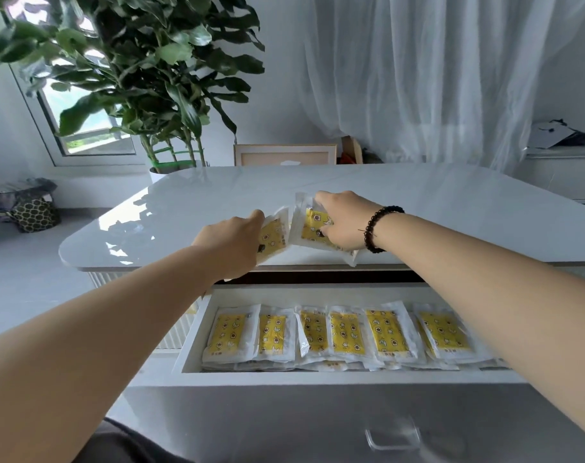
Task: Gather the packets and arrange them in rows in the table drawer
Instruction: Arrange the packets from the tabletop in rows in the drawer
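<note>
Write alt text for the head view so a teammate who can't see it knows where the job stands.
Both hands are on yellow packets at the near edge of a white table: the left hand grips one packet, the right hand holds another. Below, the open drawer already holds a row of packets.

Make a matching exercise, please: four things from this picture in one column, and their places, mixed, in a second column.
Things:
1. row of packets
2. bead bracelet
3. potted plant
4. left hand

Places:
A. behind the far left corner of the table
B. on the right wrist
C. inside the open drawer
D. at the table's near edge, gripping a packet

Pairs: 1-C, 2-B, 3-A, 4-D
</note>
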